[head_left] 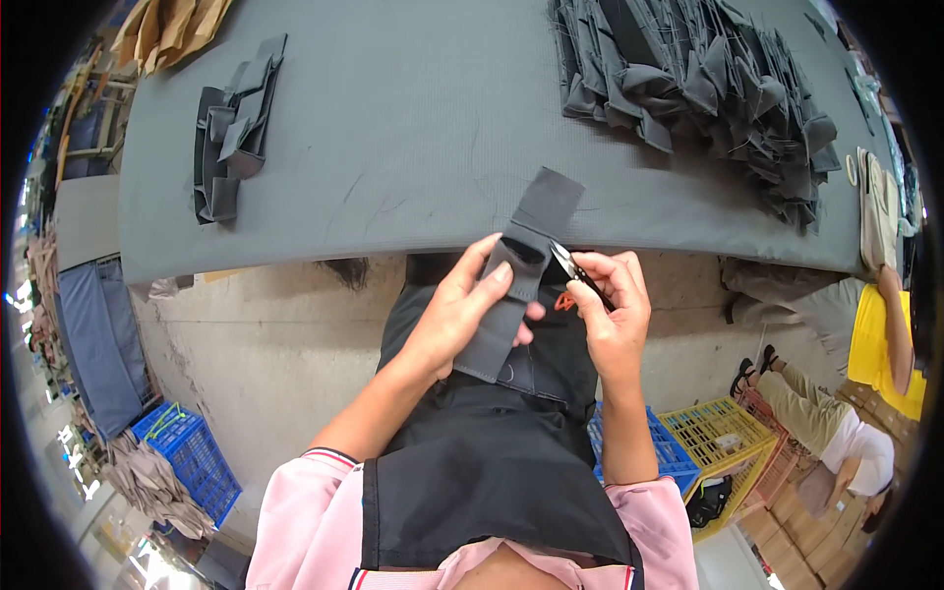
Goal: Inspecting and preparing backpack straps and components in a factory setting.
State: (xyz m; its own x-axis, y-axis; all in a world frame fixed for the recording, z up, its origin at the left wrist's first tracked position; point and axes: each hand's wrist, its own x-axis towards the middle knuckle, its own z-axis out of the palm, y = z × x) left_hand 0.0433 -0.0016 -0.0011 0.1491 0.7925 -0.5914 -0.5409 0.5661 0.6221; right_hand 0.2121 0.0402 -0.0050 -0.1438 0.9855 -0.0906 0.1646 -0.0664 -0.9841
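Note:
A dark grey sewn fabric strip (529, 280) with a raised loop or pocket stretches from my lap up over the table's near edge. My left hand (462, 310) grips it, thumb on top of the folded part and fingers behind. In my right hand (619, 320) are small thread snips (575, 270), their pointed metal blades touching or very close to the strip's right edge beside the loop. An orange cord (564, 301) hangs by the snips' handle. The strip's far end lies against the grey table cover (393, 147).
Similar dark pieces form a big pile (698, 88) at the table's far right and a small stack (236, 133) at the left. Brown pieces (172, 29) lie far left. Blue crates (192, 457) and a yellow crate (718, 442) stand on the floor. Other people (855, 457) are at the right.

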